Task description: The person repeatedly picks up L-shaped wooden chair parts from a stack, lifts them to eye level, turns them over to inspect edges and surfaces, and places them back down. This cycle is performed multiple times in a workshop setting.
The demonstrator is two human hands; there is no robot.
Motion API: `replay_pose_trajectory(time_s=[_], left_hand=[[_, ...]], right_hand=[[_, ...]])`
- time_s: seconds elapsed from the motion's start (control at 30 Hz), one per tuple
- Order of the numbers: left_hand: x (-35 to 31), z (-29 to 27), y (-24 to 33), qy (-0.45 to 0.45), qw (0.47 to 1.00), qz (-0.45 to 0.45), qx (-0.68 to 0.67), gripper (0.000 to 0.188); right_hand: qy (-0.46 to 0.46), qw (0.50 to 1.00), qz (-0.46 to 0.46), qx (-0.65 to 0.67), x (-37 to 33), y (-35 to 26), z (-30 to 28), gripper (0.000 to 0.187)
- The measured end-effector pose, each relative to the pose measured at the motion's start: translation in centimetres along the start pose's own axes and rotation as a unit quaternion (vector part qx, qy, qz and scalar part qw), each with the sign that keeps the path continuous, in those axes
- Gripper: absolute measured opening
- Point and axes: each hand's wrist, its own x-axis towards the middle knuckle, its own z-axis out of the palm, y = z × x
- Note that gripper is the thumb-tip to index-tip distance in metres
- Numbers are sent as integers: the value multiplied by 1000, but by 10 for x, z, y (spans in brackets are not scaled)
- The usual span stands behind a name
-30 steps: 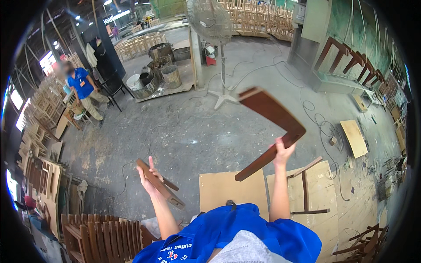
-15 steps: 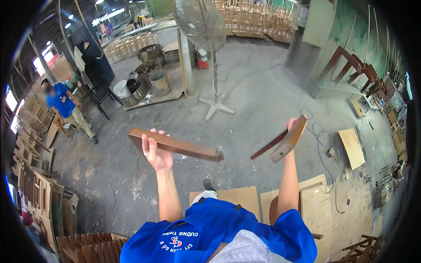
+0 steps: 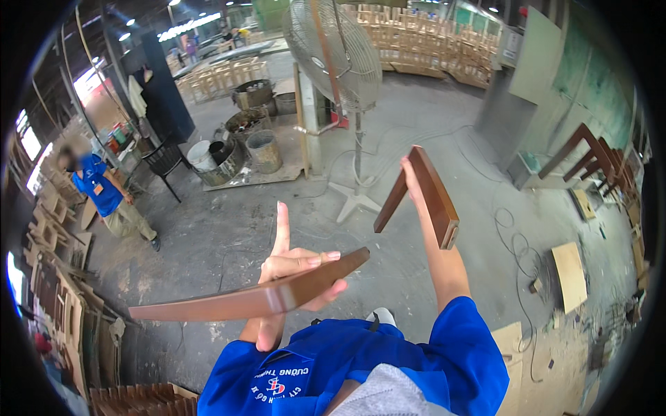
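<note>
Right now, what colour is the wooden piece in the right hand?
Reddish-brown wooden piece in the right hand; best in head view.

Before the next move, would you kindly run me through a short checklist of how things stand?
1. Left hand holding its brown wooden piece: ok.
2. All left-hand fingers on the wood: not ok, one points up, off it.
3. Right hand holding the second angled piece: ok.
4. The two pieces apart: ok, a gap shows between them.
5. Co-worker clear of both pieces: ok, standing off to the left.
6. Standing fan switched off: cannot tell.
</note>
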Motion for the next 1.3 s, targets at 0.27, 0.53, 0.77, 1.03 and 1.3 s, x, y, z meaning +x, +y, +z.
replay_pose_trajectory(time_s=[0.27,0.53,0.77,1.03,1.3], left_hand=[[64,78,-45,-2,994,-18,112,55],[114,138,-79,77,912,-54,400,51],[117,139,-94,82,866,-21,493,66],[121,160,-91,118,825,39,552,105],[118,160,-78,182,841,78,503,119]], right_hand=[[-221,964,39,144,110,74,204,39],[-253,914,-165,271,165,-20,351,26],[-273,882,-194,332,228,-118,439,36],[-232,829,-204,466,248,-224,490,37],[-115,792,-355,483,244,-311,485,25]])
